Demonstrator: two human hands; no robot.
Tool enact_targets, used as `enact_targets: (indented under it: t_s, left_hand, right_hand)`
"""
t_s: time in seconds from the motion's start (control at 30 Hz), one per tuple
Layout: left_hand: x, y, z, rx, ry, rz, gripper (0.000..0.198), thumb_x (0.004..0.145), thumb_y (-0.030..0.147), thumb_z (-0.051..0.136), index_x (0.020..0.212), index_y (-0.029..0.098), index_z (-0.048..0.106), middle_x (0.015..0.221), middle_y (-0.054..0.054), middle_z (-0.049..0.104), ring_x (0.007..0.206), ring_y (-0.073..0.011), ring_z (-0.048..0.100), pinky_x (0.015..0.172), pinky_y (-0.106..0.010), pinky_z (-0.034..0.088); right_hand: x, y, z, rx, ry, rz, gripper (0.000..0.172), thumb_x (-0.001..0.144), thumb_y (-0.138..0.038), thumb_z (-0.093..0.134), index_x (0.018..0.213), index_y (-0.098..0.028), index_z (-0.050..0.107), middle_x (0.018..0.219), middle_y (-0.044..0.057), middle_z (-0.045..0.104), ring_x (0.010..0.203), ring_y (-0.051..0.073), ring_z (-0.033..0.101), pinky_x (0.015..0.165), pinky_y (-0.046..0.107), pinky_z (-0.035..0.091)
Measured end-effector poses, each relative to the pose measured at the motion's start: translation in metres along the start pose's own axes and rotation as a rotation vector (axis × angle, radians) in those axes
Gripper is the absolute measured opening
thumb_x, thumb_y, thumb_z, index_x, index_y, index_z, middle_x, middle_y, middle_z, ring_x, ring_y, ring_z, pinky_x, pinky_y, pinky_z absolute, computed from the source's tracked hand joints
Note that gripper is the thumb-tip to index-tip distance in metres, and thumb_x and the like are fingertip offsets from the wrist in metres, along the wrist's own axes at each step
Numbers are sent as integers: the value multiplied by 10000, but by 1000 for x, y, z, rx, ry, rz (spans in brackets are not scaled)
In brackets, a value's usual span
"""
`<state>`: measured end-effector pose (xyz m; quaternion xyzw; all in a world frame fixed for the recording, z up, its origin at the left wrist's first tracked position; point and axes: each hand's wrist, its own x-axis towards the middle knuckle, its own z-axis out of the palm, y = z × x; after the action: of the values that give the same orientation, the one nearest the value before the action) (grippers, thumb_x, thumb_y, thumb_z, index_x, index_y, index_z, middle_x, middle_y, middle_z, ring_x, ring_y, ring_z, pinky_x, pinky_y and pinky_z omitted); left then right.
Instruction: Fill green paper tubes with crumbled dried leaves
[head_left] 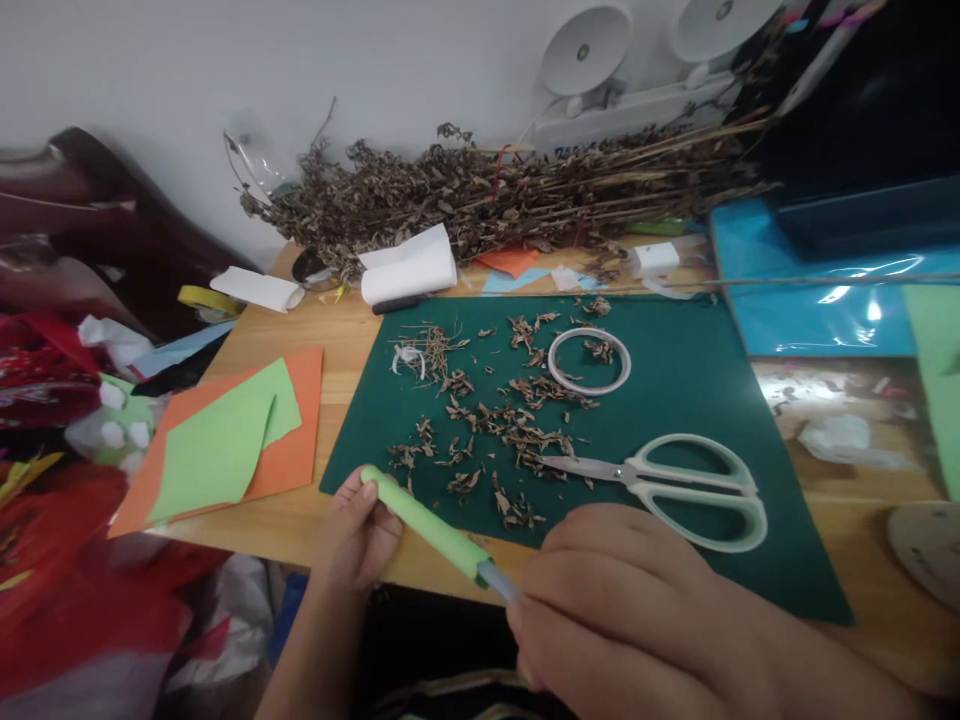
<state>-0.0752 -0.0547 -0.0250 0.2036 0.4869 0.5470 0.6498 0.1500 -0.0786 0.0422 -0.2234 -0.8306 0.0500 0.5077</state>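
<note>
A light green paper tube (pixel 427 522) slants across the front edge of the table. My left hand (pixel 360 525) pinches its upper left end between thumb and fingers. Out of the tube's lower right end sticks a thin grey rod (pixel 496 580), and my right hand (pixel 607 590) is closed round it; the rod's far end is hidden in the hand. Beyond both hands, crumbled dried leaves (pixel 517 425) lie scattered on a green cutting mat (pixel 690 370). Open-handled scissors (pixel 660 485) with pale handles rest on the mat, blades pointing left. A roll of tape (pixel 589 361) lies behind them.
Orange and green paper sheets (pixel 225 440) lie at the left. A bundle of dried stalks (pixel 450 190) stretches along the wall, with a white paper roll (pixel 409 268) in front. A blue plastic package (pixel 825 290) is at the right, near a white crumpled piece (pixel 844 440).
</note>
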Motion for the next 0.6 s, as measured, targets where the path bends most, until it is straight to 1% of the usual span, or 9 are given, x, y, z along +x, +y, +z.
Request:
enact_targets:
  t_s: [0.17,0.4,0.53,0.6]
  left_hand:
    - [1,-1,-1,1,12,-3,277,463,248,756,639,173,557,546,25,577,502,-108,542,517,-244,490]
    - [2,-2,-3,-3,-24,10,262,491,237,747,652,162,555,564,14,591,509,-114,552,516,-251,499]
    - [1,-1,-2,-9,-44,-3,248,509,227,738,657,158,551,558,13,587,505,-114,552,508,-249,502]
    - [0,0,-1,-19,-54,-15,249,517,227,734,670,158,550,562,12,586,507,-120,555,501,-257,505]
  right_hand:
    - [-1,1,0,2,-25,-3,124,782,-155,426,779,-121,545,611,16,580,528,122,487,424,257,397]
    - [-1,3,0,22,-35,-5,137,794,-152,413,789,-122,546,633,16,584,548,119,503,441,256,422]
    - [-1,0,-1,51,-33,16,180,816,-143,373,781,-122,549,598,2,567,549,112,513,461,249,447]
    - [-3,-5,-5,27,-76,60,207,837,-176,350,782,-146,547,612,-2,572,565,106,524,505,242,474]
